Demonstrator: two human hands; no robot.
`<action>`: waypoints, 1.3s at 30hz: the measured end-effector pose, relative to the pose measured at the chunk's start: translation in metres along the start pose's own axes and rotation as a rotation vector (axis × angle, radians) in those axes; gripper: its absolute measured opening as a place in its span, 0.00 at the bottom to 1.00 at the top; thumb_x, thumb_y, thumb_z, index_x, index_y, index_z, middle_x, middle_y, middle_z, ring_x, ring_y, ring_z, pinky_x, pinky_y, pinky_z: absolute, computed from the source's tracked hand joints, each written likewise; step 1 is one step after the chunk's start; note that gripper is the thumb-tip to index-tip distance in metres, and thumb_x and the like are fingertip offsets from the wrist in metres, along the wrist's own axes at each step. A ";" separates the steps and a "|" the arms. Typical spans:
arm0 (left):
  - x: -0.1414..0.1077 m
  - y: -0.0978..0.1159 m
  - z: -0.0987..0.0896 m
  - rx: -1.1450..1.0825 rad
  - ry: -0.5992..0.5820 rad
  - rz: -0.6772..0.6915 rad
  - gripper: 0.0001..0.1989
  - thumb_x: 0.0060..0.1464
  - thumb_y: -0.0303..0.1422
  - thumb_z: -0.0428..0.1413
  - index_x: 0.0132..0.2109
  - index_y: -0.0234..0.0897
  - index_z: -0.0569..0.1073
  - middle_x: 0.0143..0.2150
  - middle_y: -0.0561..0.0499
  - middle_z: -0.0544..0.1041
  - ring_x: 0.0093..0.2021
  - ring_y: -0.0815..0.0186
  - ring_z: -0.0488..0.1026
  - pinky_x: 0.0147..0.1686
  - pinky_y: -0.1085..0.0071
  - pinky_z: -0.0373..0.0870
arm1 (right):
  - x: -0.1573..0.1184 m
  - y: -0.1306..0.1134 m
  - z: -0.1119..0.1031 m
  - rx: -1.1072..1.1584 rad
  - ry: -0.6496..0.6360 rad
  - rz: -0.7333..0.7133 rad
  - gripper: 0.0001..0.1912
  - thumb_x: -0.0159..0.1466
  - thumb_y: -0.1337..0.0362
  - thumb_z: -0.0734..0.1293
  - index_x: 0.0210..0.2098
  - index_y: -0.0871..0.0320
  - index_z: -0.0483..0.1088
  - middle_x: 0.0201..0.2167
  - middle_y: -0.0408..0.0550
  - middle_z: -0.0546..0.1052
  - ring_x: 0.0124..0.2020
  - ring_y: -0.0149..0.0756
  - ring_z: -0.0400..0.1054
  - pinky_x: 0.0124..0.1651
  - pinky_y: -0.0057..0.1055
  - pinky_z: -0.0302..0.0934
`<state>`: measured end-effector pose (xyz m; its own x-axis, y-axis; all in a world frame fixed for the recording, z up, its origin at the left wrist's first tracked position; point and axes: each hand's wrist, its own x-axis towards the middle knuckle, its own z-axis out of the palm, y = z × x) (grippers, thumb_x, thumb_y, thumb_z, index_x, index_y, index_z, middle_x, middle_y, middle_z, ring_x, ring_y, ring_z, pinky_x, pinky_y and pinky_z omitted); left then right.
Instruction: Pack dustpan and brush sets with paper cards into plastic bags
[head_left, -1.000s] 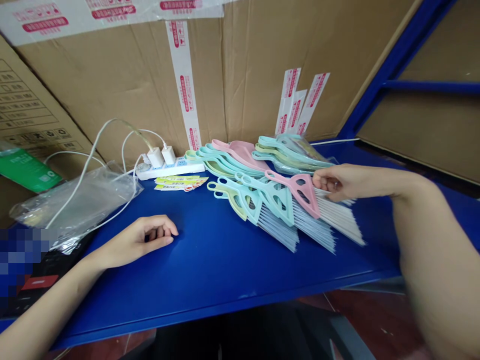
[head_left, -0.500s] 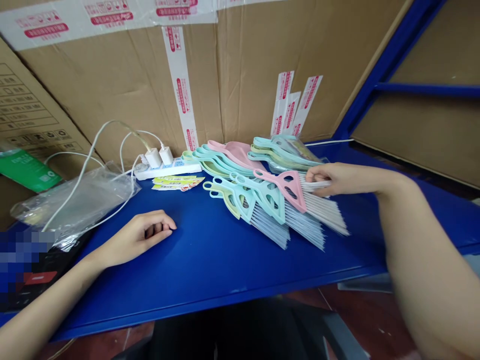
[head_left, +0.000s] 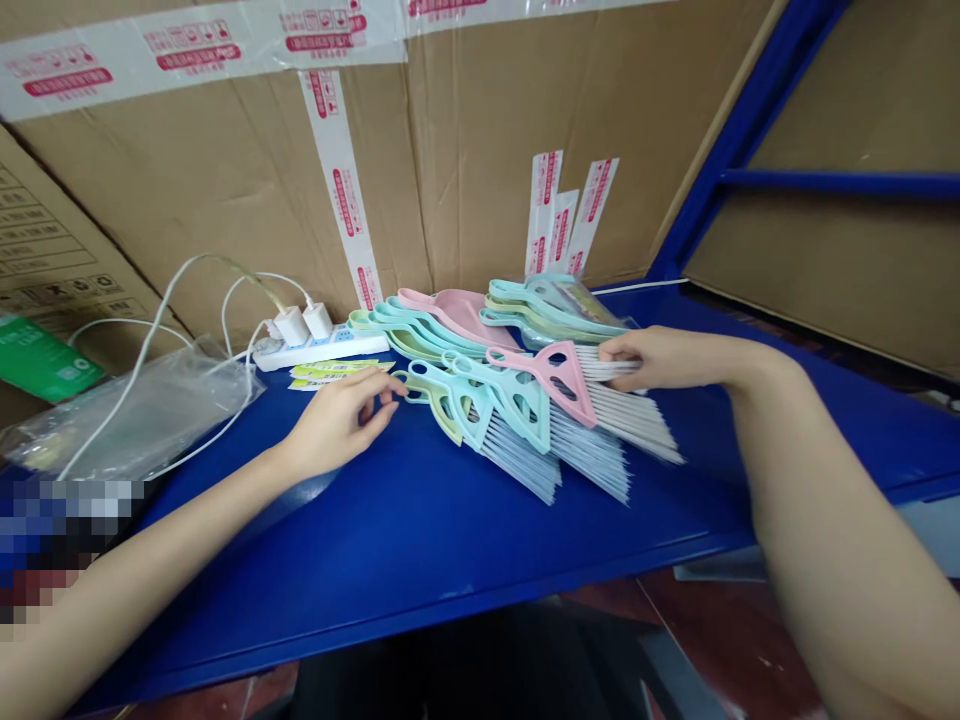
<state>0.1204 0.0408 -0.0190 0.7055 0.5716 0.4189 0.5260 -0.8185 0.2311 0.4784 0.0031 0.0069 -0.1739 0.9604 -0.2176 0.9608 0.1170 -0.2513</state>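
Moved the left hand (head_left: 349,415) up from the bare desk (head_left: 412,550) toward 2 o'clock, fingers half-curled and slightly apart, at the handles of the fanned brushes (head_left: 540,438). Still pinching bristles of the pink brush (head_left: 583,386) with the right hand (head_left: 652,358), at 3 o'clock. Stacked at 12, dustpans (head_left: 469,315); bagged in clear plastic (head_left: 581,300) at 2, more.
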 end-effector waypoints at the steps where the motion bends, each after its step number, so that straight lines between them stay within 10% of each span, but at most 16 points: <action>1: 0.008 0.001 0.001 0.007 0.018 0.035 0.10 0.59 0.30 0.47 0.43 0.36 0.73 0.31 0.54 0.71 0.21 0.75 0.63 0.23 0.77 0.63 | 0.001 0.001 0.000 0.002 0.002 0.002 0.08 0.46 0.59 0.60 0.20 0.53 0.53 0.22 0.40 0.61 0.26 0.34 0.56 0.30 0.31 0.49; 8: 0.063 0.009 0.006 0.270 0.033 0.094 0.11 0.59 0.29 0.46 0.42 0.35 0.73 0.37 0.49 0.75 0.27 0.71 0.70 0.28 0.73 0.66 | 0.003 0.011 0.000 0.067 0.005 -0.052 0.10 0.49 0.54 0.59 0.19 0.54 0.57 0.23 0.42 0.66 0.28 0.36 0.61 0.31 0.31 0.53; 18: 0.126 0.021 0.011 0.688 -0.415 0.092 0.16 0.62 0.25 0.43 0.46 0.33 0.75 0.48 0.42 0.78 0.47 0.56 0.76 0.36 0.66 0.68 | 0.004 0.012 0.000 -0.007 0.028 -0.015 0.13 0.50 0.54 0.59 0.16 0.54 0.59 0.21 0.42 0.66 0.27 0.35 0.60 0.30 0.31 0.53; 39: 0.129 -0.005 -0.012 0.836 -0.311 0.261 0.13 0.59 0.23 0.45 0.41 0.34 0.75 0.39 0.45 0.77 0.35 0.62 0.75 0.29 0.69 0.65 | 0.005 0.008 0.000 0.015 0.109 -0.045 0.17 0.54 0.49 0.60 0.17 0.53 0.59 0.21 0.42 0.66 0.25 0.35 0.60 0.30 0.32 0.53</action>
<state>0.2029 0.1178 0.0440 0.8819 0.4634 0.0866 0.4186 -0.6853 -0.5960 0.4847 0.0086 0.0036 -0.1914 0.9762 -0.1022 0.9490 0.1575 -0.2730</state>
